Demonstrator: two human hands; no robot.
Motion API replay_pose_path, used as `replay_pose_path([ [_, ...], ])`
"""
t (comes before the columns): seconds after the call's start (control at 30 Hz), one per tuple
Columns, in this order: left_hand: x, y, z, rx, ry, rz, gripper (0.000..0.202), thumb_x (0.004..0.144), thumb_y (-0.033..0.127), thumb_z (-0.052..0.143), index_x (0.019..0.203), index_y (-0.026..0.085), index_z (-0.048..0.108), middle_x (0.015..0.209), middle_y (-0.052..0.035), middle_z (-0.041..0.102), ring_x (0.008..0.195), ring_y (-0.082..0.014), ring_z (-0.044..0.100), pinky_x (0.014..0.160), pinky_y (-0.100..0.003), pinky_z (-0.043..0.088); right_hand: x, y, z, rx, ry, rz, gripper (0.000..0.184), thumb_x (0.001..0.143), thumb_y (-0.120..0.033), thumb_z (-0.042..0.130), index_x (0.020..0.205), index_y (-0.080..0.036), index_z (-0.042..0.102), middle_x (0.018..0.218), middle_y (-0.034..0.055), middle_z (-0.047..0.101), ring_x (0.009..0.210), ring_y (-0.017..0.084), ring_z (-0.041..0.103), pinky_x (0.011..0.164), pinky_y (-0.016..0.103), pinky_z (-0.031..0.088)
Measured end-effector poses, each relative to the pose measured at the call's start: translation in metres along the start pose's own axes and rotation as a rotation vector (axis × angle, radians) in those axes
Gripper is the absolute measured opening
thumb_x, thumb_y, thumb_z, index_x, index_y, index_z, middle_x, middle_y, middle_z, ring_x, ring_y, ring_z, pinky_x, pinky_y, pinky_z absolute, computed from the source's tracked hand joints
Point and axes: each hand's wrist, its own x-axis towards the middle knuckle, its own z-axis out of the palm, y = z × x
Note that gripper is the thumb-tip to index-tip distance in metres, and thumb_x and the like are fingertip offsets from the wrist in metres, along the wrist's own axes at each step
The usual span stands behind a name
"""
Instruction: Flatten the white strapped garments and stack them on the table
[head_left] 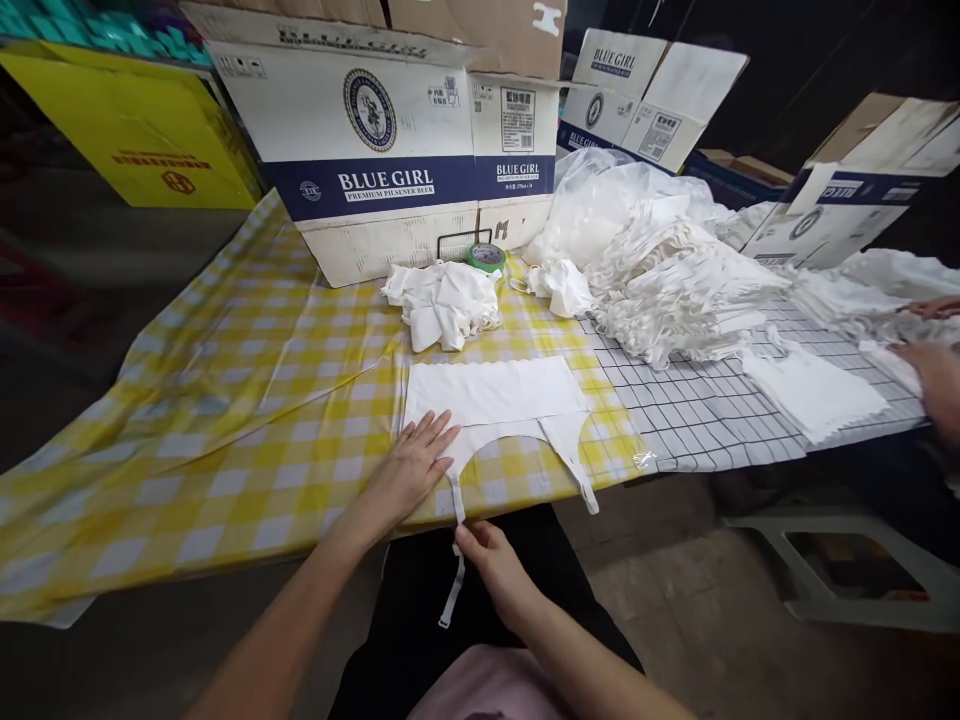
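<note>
A white strappy camisole (499, 395) lies flat on the yellow checked tablecloth, its straps pointing toward me. My left hand (416, 465) rests on its left side, fingers stretched out over the fabric. Just beyond the table's front edge, my right hand (499, 565) pinches the left shoulder strap (456, 500) between thumb and fingers. Below that pinch the strap's loose end (451, 600) hangs down, with a small buckle at its tip. The other strap (581, 475) lies loose near the edge on the right.
Behind the camisole sit a crumpled white garment pile (446, 305), green tape (486, 258) and a large beer carton (375, 150). A tall stack of white garments (682, 280) stands to the right. At far right another person's hand (937, 375) touches white fabric, above a plastic stool (840, 565).
</note>
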Motion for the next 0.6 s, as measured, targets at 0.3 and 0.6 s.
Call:
replay_pose_path([
  [0.3,-0.002,-0.006,0.005,-0.03,0.014,0.018,0.046,0.09,0.034,0.033,0.136,0.028,0.033,0.148,-0.001,0.022,0.136,-0.0201,0.014,0.11,-0.045,0.015,-0.069,-0.01,-0.036,-0.495,0.141,-0.228,0.025,0.085,-0.034,0.048,0.069,-0.02,0.061,0.067,0.001,0.055,0.07,0.015,0.051,0.072,0.029,0.039],
  [0.6,-0.003,-0.006,0.006,-0.016,0.029,0.022,0.046,0.09,0.034,0.034,0.135,0.026,0.035,0.147,-0.0022,0.025,0.136,-0.0204,0.017,0.109,-0.045,0.018,-0.056,0.011,-0.057,-0.292,0.131,-0.217,0.032,0.079,-0.022,0.054,0.111,-0.024,0.051,0.123,0.0061,0.051,0.117,0.02,0.044,0.099,0.037,0.033],
])
